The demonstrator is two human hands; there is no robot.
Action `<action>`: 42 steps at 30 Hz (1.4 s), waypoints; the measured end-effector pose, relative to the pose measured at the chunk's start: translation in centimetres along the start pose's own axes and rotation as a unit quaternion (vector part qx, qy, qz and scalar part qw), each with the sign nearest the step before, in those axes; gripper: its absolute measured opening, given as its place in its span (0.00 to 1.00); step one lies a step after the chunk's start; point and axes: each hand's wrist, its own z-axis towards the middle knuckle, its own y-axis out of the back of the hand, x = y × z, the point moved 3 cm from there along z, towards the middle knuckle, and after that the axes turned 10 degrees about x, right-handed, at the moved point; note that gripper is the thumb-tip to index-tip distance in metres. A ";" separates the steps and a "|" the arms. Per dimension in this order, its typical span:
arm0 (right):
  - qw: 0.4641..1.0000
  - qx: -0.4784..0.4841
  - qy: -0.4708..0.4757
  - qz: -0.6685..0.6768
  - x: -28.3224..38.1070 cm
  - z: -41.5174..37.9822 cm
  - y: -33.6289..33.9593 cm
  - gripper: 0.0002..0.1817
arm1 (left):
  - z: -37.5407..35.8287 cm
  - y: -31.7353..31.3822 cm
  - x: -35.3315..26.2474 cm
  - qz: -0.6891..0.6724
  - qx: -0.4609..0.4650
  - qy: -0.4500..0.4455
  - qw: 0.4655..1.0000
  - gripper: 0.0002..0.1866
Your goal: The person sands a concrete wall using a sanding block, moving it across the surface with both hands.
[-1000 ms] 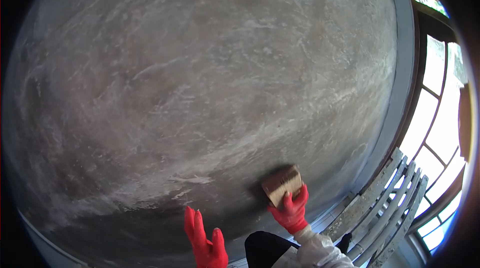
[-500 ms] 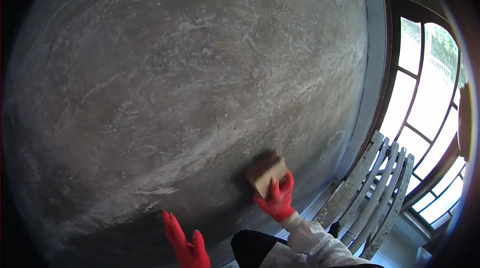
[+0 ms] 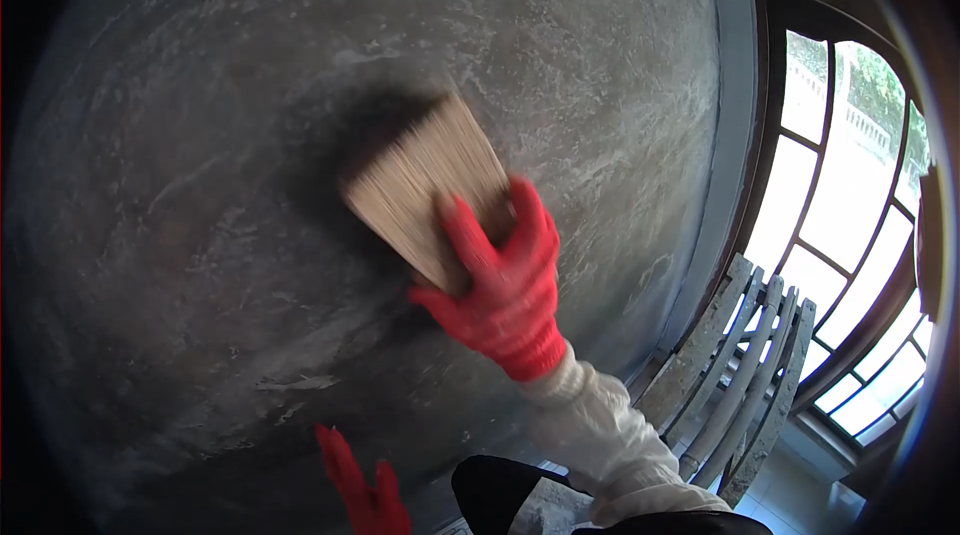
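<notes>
My right hand (image 3: pixel 505 295), in a red glove, grips a flat, light-brown wooden block (image 3: pixel 430 195) by its lower right side, fingers spread over its face. The block lies tilted against or very near the rough grey wall (image 3: pixel 250 155), with a dark shadow at its upper left. Whether it touches the wall is unclear. Low in the view, my left hand (image 3: pixel 365 495), also in a red glove, holds nothing. Its fingers point up and apart, close to the lower wall.
A slatted bench or rack (image 3: pixel 740 375) with worn boards stands at the lower right. Behind it is a dark-framed window (image 3: pixel 850 165) with bright light outside. A pale vertical trim (image 3: pixel 735 85) edges the wall. Tiled floor (image 3: pixel 785 485) shows below.
My right hand has moved up and to the left across the wall with the wooden block, which now appears larger. My left hand has barely moved.
</notes>
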 end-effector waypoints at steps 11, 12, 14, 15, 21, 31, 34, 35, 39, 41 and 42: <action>0.999 0.025 -0.029 0.011 -5.4 -15.6 -3.8 0.50 | -0.3 0.0 -0.7 -0.051 -0.003 0.009 0.999 0.32; 1.000 0.010 -0.015 0.012 -4.0 -11.0 -2.8 0.49 | -0.4 -0.1 -0.6 -0.053 0.003 0.008 0.999 0.32; 1.000 0.008 0.014 0.009 -1.1 -3.0 -0.7 0.54 | -0.4 -0.2 -0.1 0.005 0.000 0.013 1.000 0.32; 0.999 0.003 0.027 0.024 -0.1 0.1 0.3 0.54 | -0.2 -0.7 1.2 0.003 0.006 0.009 1.000 0.32; 0.998 -0.027 -0.054 -0.004 -3.1 -5.5 -1.3 0.53 | -0.7 0.1 1.0 0.005 -0.005 0.000 1.000 0.31; 0.997 -0.019 -0.078 -0.001 -11.9 -14.4 -2.5 0.53 | -0.7 0.8 0.1 -0.072 -0.005 0.038 0.997 0.30; 0.995 -0.076 -0.065 0.001 -11.6 -3.1 0.8 0.51 | -0.5 0.5 0.2 -0.050 0.001 0.041 0.998 0.30; 0.995 -0.077 -0.064 0.002 -12.3 -0.6 1.6 0.51 | -0.4 0.4 0.3 -0.053 -0.005 0.041 0.998 0.30; 0.993 -0.078 -0.079 -0.028 -14.3 -1.9 1.5 0.52 | -0.4 -0.4 1.1 -0.086 -0.009 0.041 0.995 0.30; 0.995 -0.047 -0.088 -0.020 -16.2 -8.6 0.2 0.51 | -0.4 -0.4 1.2 -0.059 0.001 0.044 0.997 0.31; 0.990 -0.028 -0.130 -0.040 -17.4 -13.5 -1.0 0.51 | -0.4 -0.4 1.1 -0.059 -0.002 0.044 0.997 0.31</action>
